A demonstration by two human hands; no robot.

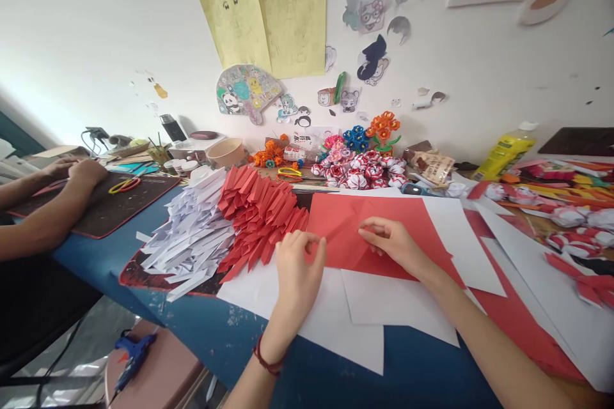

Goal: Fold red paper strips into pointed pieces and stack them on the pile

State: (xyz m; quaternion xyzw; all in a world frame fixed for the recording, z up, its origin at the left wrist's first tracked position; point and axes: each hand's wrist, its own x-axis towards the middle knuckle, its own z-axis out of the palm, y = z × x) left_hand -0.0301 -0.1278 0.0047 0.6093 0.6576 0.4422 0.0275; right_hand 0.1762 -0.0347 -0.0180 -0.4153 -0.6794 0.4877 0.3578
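Note:
A red paper sheet (pixel 393 211) lies in front of me on top of white sheets (pixel 398 307). My left hand (pixel 300 271), with a dark red bracelet on the wrist, is over its left edge, thumb and forefinger curled together. Above the middle of the sheet, my right hand (pixel 391 239) has its fingers bent in a pinch. Faint edges or creases in red show between the hands; I cannot tell whether a separate piece is held. Left of my left hand are a pile of folded red paper strips (pixel 261 214) and a pile of folded white paper strips (pixel 192 230).
A co-worker's hands (pixel 71 169) rest at the left by yellow-handled scissors (pixel 125 186). Along the wall stand red-and-white paper flowers (pixel 359 169), a round tan container (pixel 225 152) and a yellow bottle (pixel 506 152). A blue glue gun (pixel 132 358) lies on a stool below.

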